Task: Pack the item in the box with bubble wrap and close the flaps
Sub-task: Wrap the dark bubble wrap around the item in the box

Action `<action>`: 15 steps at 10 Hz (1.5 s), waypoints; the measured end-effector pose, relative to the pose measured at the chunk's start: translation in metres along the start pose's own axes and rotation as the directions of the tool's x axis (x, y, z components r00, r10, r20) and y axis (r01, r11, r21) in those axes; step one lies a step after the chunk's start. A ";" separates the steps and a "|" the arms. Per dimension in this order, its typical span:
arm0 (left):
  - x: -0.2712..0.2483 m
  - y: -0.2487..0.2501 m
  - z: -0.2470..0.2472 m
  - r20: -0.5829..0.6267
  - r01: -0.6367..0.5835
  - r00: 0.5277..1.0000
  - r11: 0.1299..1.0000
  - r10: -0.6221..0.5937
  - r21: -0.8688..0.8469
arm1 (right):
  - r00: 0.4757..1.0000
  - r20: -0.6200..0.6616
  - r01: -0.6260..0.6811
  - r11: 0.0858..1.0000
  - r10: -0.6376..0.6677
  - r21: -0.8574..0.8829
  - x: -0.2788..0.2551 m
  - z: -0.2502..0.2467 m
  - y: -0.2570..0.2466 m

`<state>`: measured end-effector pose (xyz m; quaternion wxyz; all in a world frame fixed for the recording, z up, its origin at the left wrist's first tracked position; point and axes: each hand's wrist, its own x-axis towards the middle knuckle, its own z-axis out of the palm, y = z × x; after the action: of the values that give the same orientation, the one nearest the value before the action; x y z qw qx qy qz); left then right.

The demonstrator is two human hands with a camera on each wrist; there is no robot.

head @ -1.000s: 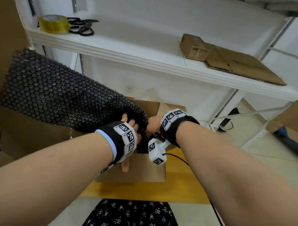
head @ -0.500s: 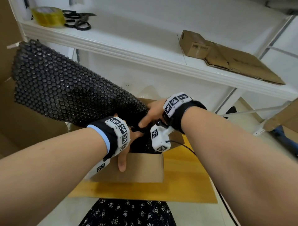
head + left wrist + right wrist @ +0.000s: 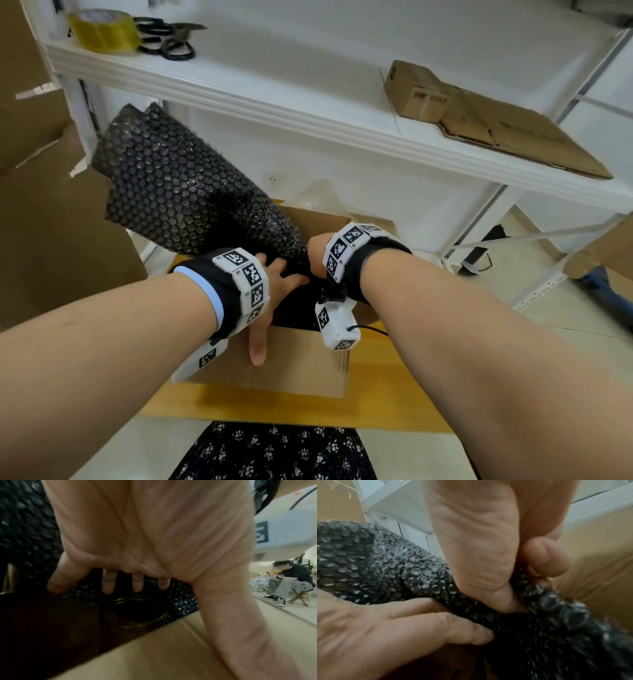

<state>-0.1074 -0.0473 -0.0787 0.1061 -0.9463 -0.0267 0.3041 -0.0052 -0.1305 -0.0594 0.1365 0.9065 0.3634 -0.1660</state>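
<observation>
A black bubble wrap sheet [image 3: 178,192] rises up and to the left out of the open cardboard box [image 3: 298,363] on the wooden table. My left hand [image 3: 274,284] lies with straight, spread fingers [image 3: 108,585] against the wrap inside the box, its thumb down the outside of the front wall. My right hand [image 3: 317,251] is just right of it; in the right wrist view its thumb and fingers [image 3: 488,561] pinch a bunched fold of the wrap [image 3: 376,568]. A round item with a golden rim [image 3: 135,612] sits low in the box [image 3: 154,649], below my left fingers.
A white shelf [image 3: 308,113] behind the box carries a tape roll [image 3: 102,29], scissors [image 3: 168,41], a small carton [image 3: 416,92] and flattened cardboard [image 3: 513,133]. Big cardboard [image 3: 51,222] stands at the left. A seated person [image 3: 291,582] is far off to the right.
The free end of the wrap has drawn in from the far left toward the box, and less of it stands outside. Both hands stay at the box mouth.
</observation>
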 end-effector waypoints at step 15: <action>-0.014 -0.033 0.025 0.085 0.058 0.995 0.981 -0.043 -0.183 | 0.958 -0.202 0.197 0.979 -0.203 -0.047 0.016 -0.023 -0.023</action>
<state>-0.1333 -0.0122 -0.0832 0.0241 -0.9381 -0.0834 0.3353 -0.0062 -0.0963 -0.0475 0.0925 0.8756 0.4673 -0.0795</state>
